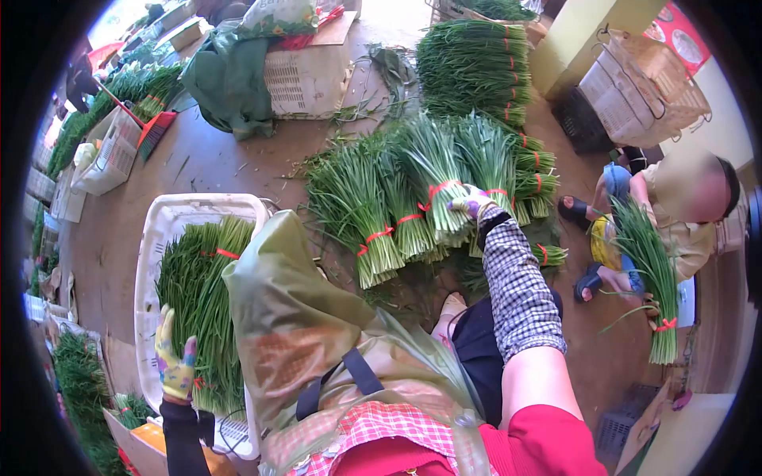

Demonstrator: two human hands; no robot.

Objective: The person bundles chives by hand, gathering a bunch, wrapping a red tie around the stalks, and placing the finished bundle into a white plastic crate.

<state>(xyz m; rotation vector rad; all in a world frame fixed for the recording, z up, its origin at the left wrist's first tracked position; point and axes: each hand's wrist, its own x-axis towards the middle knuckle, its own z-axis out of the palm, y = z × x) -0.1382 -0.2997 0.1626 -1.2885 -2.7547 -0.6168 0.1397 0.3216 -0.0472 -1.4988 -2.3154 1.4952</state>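
Note:
My right hand (pixel 475 202), gloved, is closed around the stem end of a bundle of garlic chives (pixel 436 163) tied with a red band. More red-banded chive bundles (pixel 373 230) lie beside it on the floor, their pale stem ends toward me. At the left, my gloved left hand (pixel 176 361) is open, fingers spread and pointing up, over the near side of a white plastic crate (pixel 151 262). Tied chives (pixel 202 285) fill part of this crate, right by my left fingers.
A tall stack of chive bundles (pixel 472 67) stands at the back. At the right, a seated person (pixel 675 190) holds a chive bundle (pixel 655 270). A broom (pixel 155 133), an upturned crate (pixel 305 79) and wire-handled baskets (pixel 627 87) stand farther off. A translucent apron (pixel 294 278) covers my lap.

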